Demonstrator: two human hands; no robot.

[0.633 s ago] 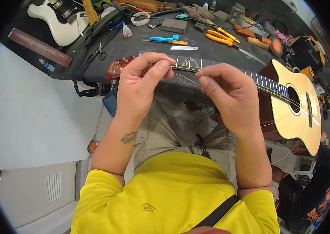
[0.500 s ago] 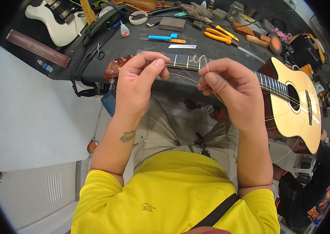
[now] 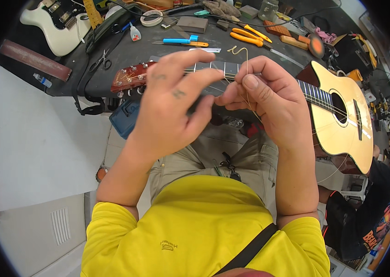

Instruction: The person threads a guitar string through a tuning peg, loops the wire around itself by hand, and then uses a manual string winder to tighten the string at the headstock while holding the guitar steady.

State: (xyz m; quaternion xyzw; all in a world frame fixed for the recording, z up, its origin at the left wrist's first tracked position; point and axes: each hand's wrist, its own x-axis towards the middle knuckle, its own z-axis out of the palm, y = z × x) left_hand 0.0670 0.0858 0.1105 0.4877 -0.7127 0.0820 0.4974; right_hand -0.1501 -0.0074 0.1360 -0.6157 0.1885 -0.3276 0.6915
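Observation:
My right hand [image 3: 273,99] is closed, thumb against forefinger, on a thin brass-coloured guitar string [image 3: 247,60]. The string's kinked, curled end sticks up above the pinch, and more of it runs down past my fingers. Beside it my left hand [image 3: 172,99] is open, back upward and fingers apart, holding nothing. Its fingertips are close to those of the right; whether they touch the string I cannot tell. Behind both hands an acoustic guitar [image 3: 331,143] lies with its reddish headstock [image 3: 128,79] at the left. Loose strings trail from its body, and my hands hide part of the neck.
The dark workbench [image 3: 158,60] bears a blue string winder [image 3: 176,41], a knife [image 3: 197,44], orange-handled pliers [image 3: 246,38], scissors [image 3: 101,60] and masking tape [image 3: 151,18]. A white electric guitar [image 3: 54,32] lies far left. Another person [image 3: 366,212] sits at the right.
My left hand has let go of the string and turned, its fingers spreading near the right hand. The right hand keeps its pinch, and the curled end now stands higher above it.

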